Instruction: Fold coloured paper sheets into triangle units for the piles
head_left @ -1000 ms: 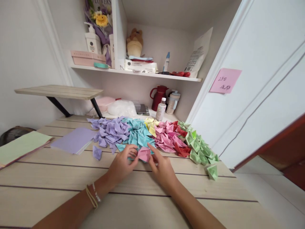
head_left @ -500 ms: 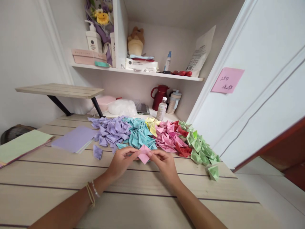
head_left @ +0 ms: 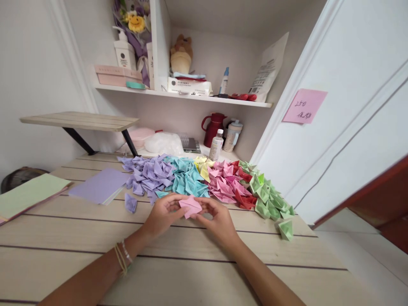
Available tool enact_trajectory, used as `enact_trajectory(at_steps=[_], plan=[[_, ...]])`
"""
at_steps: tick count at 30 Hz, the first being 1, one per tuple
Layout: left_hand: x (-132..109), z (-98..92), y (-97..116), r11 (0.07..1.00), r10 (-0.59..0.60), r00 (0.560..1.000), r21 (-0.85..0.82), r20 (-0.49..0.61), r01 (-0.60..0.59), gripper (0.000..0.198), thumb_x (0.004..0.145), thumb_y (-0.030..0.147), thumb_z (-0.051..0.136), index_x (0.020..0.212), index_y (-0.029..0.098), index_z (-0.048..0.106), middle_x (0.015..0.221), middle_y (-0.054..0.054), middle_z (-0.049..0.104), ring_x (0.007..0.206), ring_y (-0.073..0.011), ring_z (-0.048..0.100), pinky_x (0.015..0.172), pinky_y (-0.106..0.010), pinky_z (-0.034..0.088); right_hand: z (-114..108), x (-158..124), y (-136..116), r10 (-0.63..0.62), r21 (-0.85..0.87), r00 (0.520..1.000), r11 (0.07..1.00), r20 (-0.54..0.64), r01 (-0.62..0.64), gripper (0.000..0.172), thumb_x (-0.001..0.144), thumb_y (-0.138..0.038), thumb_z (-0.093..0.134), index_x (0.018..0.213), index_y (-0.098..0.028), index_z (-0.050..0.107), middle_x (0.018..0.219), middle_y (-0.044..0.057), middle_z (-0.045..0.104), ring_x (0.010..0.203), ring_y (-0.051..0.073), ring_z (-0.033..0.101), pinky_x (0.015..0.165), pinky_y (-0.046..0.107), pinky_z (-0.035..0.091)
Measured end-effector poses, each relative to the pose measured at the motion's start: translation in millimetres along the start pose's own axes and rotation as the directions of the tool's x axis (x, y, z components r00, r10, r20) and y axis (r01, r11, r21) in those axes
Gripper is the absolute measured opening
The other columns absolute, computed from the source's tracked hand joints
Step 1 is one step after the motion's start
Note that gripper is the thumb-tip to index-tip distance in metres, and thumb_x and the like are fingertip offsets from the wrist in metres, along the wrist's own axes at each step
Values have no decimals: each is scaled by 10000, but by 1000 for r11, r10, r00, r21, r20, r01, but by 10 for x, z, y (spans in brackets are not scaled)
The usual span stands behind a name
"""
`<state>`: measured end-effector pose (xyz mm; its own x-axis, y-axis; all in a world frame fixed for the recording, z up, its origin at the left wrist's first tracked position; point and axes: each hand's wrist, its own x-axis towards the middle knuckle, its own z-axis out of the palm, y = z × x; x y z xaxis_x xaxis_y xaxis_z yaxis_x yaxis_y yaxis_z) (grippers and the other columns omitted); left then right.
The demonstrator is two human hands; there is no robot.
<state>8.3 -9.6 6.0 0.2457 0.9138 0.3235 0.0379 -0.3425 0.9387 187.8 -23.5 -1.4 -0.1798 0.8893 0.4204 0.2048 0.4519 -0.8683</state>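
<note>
A small folded pink paper [head_left: 190, 206] is held between my two hands just above the wooden table [head_left: 178, 246]. My left hand [head_left: 162, 214] pinches its left side between thumb and fingers. On the right side, my right hand [head_left: 216, 216] grips it, the thumb at its lower edge and the fingers behind. Right beyond my hands lie heaps of folded paper pieces: purple [head_left: 153, 174], blue [head_left: 188, 180], yellow [head_left: 202, 166], pink [head_left: 223, 182], red [head_left: 245, 199] and green [head_left: 269, 197]. One purple piece [head_left: 130, 203] lies apart at the left.
Purple sheets [head_left: 98, 186] and green sheets [head_left: 35, 189] lie at the left, near a small raised wooden stand [head_left: 79, 120]. Behind the heaps stand a clear bottle [head_left: 216, 146], a red jug [head_left: 213, 128] and a cup [head_left: 233, 137], below a white shelf [head_left: 178, 96].
The pink paper has gone from an upright diamond to a wider, tilted shape. Both thumbs have shifted on it, and my fingers have moved behind it.
</note>
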Motion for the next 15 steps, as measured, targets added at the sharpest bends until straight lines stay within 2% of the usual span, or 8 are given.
enact_trajectory(at_steps=[3, 5, 7, 10, 12, 15], plan=[[-6, -6, 20, 975, 79, 997, 207, 19, -82, 220, 706, 297, 650, 883, 172, 685, 824, -65, 671, 750, -174, 616, 683, -276, 502, -30, -1, 6, -116, -172, 993, 979, -10, 113, 239, 745, -215, 616, 978, -202, 666, 846, 61, 677, 738, 177, 613, 670, 293, 494], [-13, -8, 17, 944, 87, 996, 317, 19, -88, 196, 723, 328, 632, 839, 184, 700, 754, -51, 675, 667, -155, 595, 631, -260, 494, -39, -5, 20, -177, -219, 984, 961, -6, 172, 201, 780, -200, 572, 943, -222, 688, 806, 58, 682, 716, 175, 612, 656, 289, 488], [-22, 0, 2, 959, 17, 1000, 282, 23, -22, 218, 751, 344, 599, 859, 179, 691, 737, -47, 683, 607, -143, 587, 571, -246, 490, -40, -9, 32, -214, -230, 977, 951, 1, 209, 213, 800, -201, 548, 952, -244, 690, 800, 57, 683, 712, 176, 617, 647, 287, 489], [-28, 25, -21, 990, -71, 997, 122, 36, 66, 251, 786, 337, 553, 925, 154, 653, 754, -54, 690, 600, -144, 612, 554, -244, 505, -24, -16, 35, -220, -254, 975, 943, 9, 216, 226, 796, -222, 561, 986, -249, 680, 810, 62, 684, 713, 180, 621, 648, 292, 495], [-28, 34, -27, 992, -39, 999, 125, 32, 34, 243, 789, 323, 551, 936, 157, 649, 804, -64, 692, 679, -161, 634, 611, -259, 520, -9, -24, 29, -198, -266, 980, 945, 5, 192, 232, 764, -255, 606, 982, -225, 679, 811, 69, 686, 708, 187, 622, 658, 300, 501], [-26, 24, -30, 955, 79, 996, 284, 35, -86, 218, 776, 315, 566, 924, 192, 668, 848, -60, 682, 745, -170, 631, 659, -268, 520, 6, -37, 26, -131, -236, 991, 963, -2, 127, 267, 758, -290, 615, 1006, -203, 657, 823, 71, 697, 703, 188, 634, 667, 303, 517]])
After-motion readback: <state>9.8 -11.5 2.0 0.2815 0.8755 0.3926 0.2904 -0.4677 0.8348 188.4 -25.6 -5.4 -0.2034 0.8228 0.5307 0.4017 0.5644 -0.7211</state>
